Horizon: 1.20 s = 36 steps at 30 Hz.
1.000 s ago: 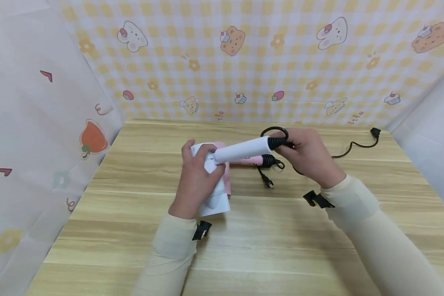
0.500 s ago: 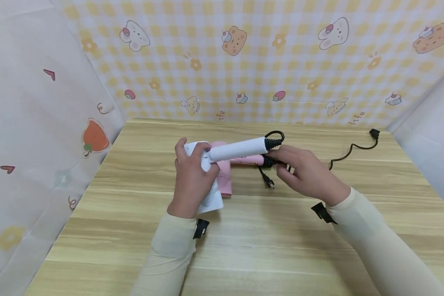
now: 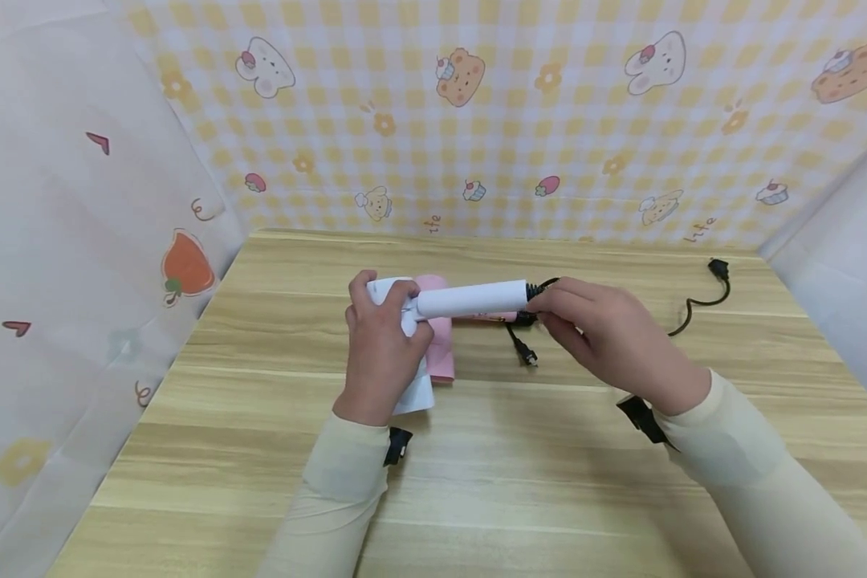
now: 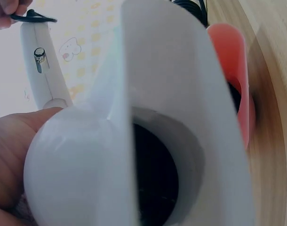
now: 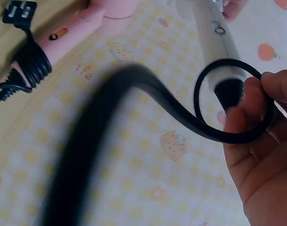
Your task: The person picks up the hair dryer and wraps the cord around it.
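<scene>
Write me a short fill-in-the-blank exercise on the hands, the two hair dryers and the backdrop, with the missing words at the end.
The left hand grips the ____ hair dryer.
The right hand holds a cord coloured ____.
The other dryer, lying on the tabletop, has the colour ____.
The backdrop has checks of white and ____.

Missing words: white; black; pink; yellow.

indoor corner, room type unclear: wood-grain table [image 3: 520, 498]; yellow checked cloth [image 3: 506, 152] with cartoon animals [image 3: 462, 78] behind; printed white cloth [image 3: 65, 257], left; pale sheet [image 3: 841, 217], right.
</scene>
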Motion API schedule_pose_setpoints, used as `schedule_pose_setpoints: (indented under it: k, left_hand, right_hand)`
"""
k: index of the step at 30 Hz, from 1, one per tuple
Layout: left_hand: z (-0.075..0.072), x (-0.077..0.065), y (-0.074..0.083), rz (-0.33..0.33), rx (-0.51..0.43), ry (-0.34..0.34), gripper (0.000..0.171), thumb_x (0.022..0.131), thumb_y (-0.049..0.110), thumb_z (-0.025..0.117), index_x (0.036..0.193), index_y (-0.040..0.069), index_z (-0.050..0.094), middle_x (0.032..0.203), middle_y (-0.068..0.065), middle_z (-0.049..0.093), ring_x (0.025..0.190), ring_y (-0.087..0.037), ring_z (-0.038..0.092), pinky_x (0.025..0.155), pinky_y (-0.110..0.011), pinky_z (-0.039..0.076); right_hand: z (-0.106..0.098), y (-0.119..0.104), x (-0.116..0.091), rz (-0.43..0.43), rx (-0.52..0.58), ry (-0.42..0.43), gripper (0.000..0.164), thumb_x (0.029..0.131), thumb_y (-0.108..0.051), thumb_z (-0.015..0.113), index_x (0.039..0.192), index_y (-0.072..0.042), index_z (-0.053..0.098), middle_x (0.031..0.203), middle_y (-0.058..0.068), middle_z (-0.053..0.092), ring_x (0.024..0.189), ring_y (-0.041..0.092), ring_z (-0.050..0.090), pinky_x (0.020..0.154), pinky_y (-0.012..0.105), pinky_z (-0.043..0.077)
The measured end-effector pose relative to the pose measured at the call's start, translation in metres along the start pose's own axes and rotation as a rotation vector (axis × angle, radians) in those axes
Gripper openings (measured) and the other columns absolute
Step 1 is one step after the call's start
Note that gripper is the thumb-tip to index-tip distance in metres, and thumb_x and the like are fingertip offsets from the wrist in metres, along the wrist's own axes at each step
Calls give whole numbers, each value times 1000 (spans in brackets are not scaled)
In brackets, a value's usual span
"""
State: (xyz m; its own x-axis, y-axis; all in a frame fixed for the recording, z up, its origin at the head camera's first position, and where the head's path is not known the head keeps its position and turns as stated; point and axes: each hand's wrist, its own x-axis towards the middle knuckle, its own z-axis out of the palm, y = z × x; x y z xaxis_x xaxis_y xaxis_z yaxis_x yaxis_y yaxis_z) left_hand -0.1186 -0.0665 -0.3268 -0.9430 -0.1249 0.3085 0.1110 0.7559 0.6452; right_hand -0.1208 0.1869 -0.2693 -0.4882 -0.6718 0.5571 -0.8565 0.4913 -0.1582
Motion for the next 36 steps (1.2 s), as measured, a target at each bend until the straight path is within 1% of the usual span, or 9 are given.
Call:
schedule_pose_setpoints:
  k: [5,10,15,20,23,27,30,34,36]
  left_hand:
    - [0,-1,1,9,5,-15,38,72,16,73,107,23,59,137,-11,21,101,-39,38,74,-46,45]
    - [0,-1,3,19,5,-44,39,72,16,75,107,23,60,137,-11,22,99,-39,39,72,-44,46]
    - [-1,-1,4,26,-12,-64,39,72,15,74,107,23,60,135,-10,24,98,-37,41,71,-42,45]
    - [-3,0,4,37,-37,-80,38,71,14,72,105,25,61,134,-9,25,97,-36,42,71,-42,44]
    - [-4,0,4,51,-44,-75,38,69,13,72,103,24,62,134,-10,26,96,-36,43,71,-42,43]
    - [-5,0,4,70,-59,-64,38,68,13,73,102,24,62,132,-10,27,95,-35,45,71,-41,43]
    - [-5,-1,5,78,-65,-55,37,68,13,73,101,24,62,132,-10,28,95,-35,46,71,-41,44]
    - [-4,-2,6,74,-77,-34,35,68,14,72,100,24,62,132,-10,28,97,-35,46,70,-40,44]
    - [-4,-2,6,65,-85,-23,35,68,13,72,100,24,62,133,-9,28,98,-35,46,70,-40,45]
  right_hand:
    - [-6,0,9,10,-12,30,24,78,2,66,99,-8,63,85,-3,59,63,4,46,56,21,38]
    - [-10,3,14,55,-29,40,28,76,-1,71,101,-10,63,86,-4,57,63,3,45,56,15,35]
    - [-11,12,17,113,-21,29,18,81,-5,68,98,-11,63,85,-5,58,67,4,43,58,17,33]
    - [-11,23,18,200,43,-54,9,88,-12,60,96,-13,63,89,-6,60,73,5,47,63,21,37]
    - [-11,28,16,270,100,-111,10,91,-16,56,97,-17,63,90,-9,59,73,5,48,63,22,39]
    - [-9,35,13,358,197,-167,14,95,-21,50,102,-21,62,82,-7,57,69,7,48,60,24,42]
    - [-5,39,10,410,271,-183,16,95,-23,47,103,-22,62,78,-4,57,67,9,50,59,25,43]
    - [5,42,5,455,321,-167,18,96,-25,47,99,-22,64,86,-6,62,73,10,55,64,25,46]
    - [11,41,1,475,330,-152,18,96,-23,47,99,-21,65,89,-7,64,74,10,57,64,26,47]
